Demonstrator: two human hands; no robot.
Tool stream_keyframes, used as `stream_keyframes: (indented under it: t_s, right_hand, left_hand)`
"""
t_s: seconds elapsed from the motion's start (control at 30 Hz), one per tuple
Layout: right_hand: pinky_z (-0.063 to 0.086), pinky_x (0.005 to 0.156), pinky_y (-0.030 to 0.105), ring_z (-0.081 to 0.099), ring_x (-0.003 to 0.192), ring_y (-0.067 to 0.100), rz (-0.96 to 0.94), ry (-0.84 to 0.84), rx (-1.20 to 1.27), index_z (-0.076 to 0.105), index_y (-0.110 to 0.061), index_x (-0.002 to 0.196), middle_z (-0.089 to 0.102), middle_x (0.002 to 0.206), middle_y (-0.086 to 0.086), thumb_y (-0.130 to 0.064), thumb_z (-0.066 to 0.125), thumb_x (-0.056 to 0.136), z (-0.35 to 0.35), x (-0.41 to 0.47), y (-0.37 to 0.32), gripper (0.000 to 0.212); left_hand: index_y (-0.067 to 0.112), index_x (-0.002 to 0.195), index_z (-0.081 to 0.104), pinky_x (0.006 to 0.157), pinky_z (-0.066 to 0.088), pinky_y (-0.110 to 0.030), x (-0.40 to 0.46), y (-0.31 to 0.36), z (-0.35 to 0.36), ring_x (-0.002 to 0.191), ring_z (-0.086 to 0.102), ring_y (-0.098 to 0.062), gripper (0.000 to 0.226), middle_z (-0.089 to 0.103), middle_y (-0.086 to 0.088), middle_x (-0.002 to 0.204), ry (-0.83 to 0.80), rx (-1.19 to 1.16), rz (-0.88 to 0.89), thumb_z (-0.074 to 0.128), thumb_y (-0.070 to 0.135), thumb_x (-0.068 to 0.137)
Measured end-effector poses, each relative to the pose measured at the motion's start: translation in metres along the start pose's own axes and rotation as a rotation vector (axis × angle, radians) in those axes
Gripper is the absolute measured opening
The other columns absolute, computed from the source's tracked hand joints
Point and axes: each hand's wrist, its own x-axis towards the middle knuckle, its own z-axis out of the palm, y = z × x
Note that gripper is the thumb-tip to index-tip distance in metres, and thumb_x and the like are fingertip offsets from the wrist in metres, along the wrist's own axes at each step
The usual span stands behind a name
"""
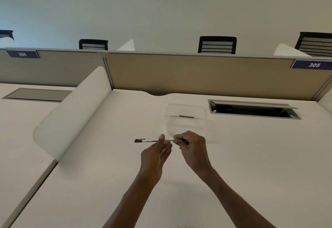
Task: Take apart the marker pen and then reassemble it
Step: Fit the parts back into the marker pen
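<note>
Right hand (193,147) pinches white end of marker pen (153,140), held level over desk (251,156); left hand (154,156) open, fingers straight, thumb touching barrel

- marker pen (154,140): white barrel, black cap at its left end, small dark print along the middle
- desk (107,174): plain off-white
- partition panel (206,73): tan, grey trim on top
- number plates (313,64): navy blue, white digits
- chairs (217,45): black frames, grey-and-black striped mesh
- wall (161,3): pale grey-green
- container (186,118): clear, one dark strip
</note>
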Motion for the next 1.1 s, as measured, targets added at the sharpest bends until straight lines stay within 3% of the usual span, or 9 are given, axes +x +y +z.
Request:
stream_keyframes:
  t_s: [0.1,0.23,0.3,0.43,0.53,0.7,0.87,0.97,1.1]
  right_hand:
    - [0.046,0.068,0.01,0.066,0.078,0.0,-0.022,-0.053,0.055,0.077,-0.018,0.094,0.073,0.084,-0.008,-0.014,0.075,0.084,0.002,-0.004,-0.001,0.011]
    - [0.049,0.075,0.013,0.065,0.084,0.006,0.067,-0.226,0.08,0.062,-0.021,0.125,0.071,0.093,-0.006,-0.011,0.076,0.081,-0.005,0.0,0.003,0.047]
    - [0.049,0.076,0.013,0.065,0.083,0.008,0.044,-0.262,0.041,0.058,-0.02,0.129,0.071,0.094,-0.004,-0.007,0.075,0.081,-0.009,0.002,0.005,0.052]
    - [0.046,0.071,0.012,0.064,0.079,0.006,-0.091,-0.197,-0.033,0.072,-0.012,0.102,0.073,0.088,-0.002,-0.008,0.073,0.082,-0.01,0.005,0.006,0.02]
    - [0.044,0.067,0.014,0.059,0.071,0.005,-0.124,-0.165,-0.054,0.072,-0.011,0.089,0.071,0.081,-0.004,-0.012,0.069,0.086,-0.009,0.006,0.006,0.004]
    - [0.039,0.058,0.019,0.051,0.061,0.01,-0.092,-0.19,-0.069,0.064,-0.012,0.082,0.059,0.067,-0.009,-0.028,0.055,0.095,-0.006,0.006,0.004,0.023]
    - [0.045,0.069,0.016,0.055,0.072,0.005,-0.114,-0.254,-0.124,0.064,-0.018,0.108,0.066,0.086,-0.008,-0.031,0.066,0.09,-0.007,0.005,0.007,0.022]
    - [0.043,0.064,0.021,0.05,0.071,0.005,-0.233,-0.209,-0.249,0.065,-0.015,0.094,0.065,0.08,-0.005,-0.026,0.064,0.092,-0.008,0.004,0.006,0.011]
    - [0.041,0.05,0.034,0.046,0.057,0.016,-0.269,-0.163,-0.395,0.058,-0.013,0.074,0.055,0.063,-0.003,-0.037,0.044,0.098,-0.007,0.004,0.004,0.037]
  left_hand:
    - [-0.007,0.102,0.068,0.093,0.052,-0.031,-0.001,0.002,0.007,0.102,0.071,-0.023,0.027,0.073,-0.018,0.103,-0.031,-0.12,-0.032,0.069,0.016,0.088]
    - [-0.007,0.105,0.068,0.09,0.054,-0.03,0.0,0.004,0.007,0.088,0.073,-0.02,0.025,0.075,-0.013,0.091,0.031,-0.092,0.017,0.068,0.012,0.089]
    - [-0.007,0.106,0.068,0.09,0.054,-0.031,0.001,0.006,0.005,0.087,0.073,-0.018,0.025,0.076,-0.011,0.09,0.037,-0.091,0.025,0.068,0.012,0.088]
    - [-0.006,0.105,0.069,0.09,0.054,-0.03,0.0,0.009,0.007,0.09,0.073,-0.019,0.026,0.075,-0.013,0.095,0.017,-0.066,0.032,0.069,0.013,0.087]
    - [-0.006,0.105,0.069,0.091,0.054,-0.031,-0.001,0.009,0.008,0.091,0.073,-0.019,0.026,0.075,-0.014,0.098,0.005,-0.07,0.033,0.07,0.012,0.087]
    - [-0.007,0.106,0.068,0.087,0.056,-0.029,-0.002,0.012,0.008,0.092,0.072,-0.02,0.026,0.075,-0.013,0.098,0.0,-0.063,0.042,0.068,0.011,0.088]
    - [-0.006,0.105,0.069,0.08,0.059,-0.025,-0.002,0.013,0.007,0.088,0.072,-0.02,0.024,0.075,-0.012,0.093,-0.005,-0.073,0.042,0.068,0.011,0.088]
    - [-0.005,0.1,0.07,0.08,0.058,-0.025,-0.004,0.014,0.008,0.088,0.073,-0.019,0.021,0.076,-0.012,0.093,-0.017,-0.052,0.039,0.068,0.011,0.088]
    - [-0.004,0.098,0.071,0.087,0.055,-0.03,-0.006,0.015,0.01,0.089,0.072,-0.02,0.017,0.076,-0.012,0.093,-0.025,-0.048,0.04,0.066,0.009,0.089]
